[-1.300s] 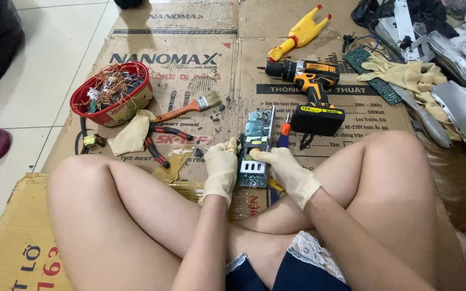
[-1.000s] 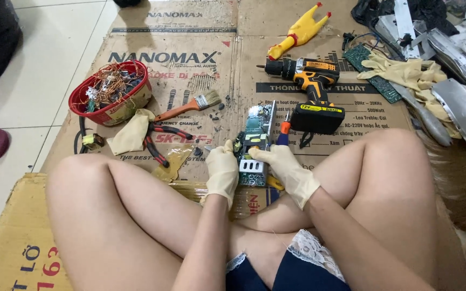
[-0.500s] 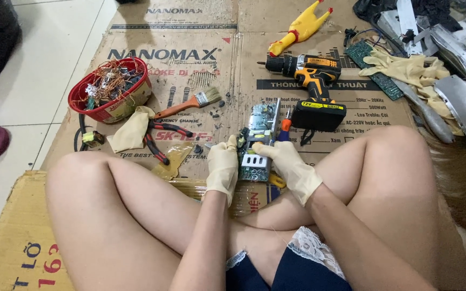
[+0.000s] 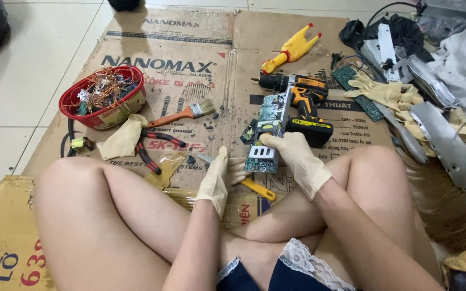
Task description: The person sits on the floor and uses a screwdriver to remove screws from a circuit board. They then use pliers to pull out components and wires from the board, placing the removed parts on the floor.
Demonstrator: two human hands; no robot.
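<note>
The right hand (image 4: 297,156) clasps the stiff, light circuit board (image 4: 268,132) by its edges, its components probably fragile; the left hand (image 4: 217,178) steadies its lower corner, fingers loose.

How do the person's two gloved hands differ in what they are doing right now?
The right hand lies over the green circuit board, fingers on its top, holding it; the left hand holds no board and rests by a yellow-handled tool on the cardboard. The right hand reaches further forward, the left hand sits closer to the knee. Both wear cream gloves.
</note>
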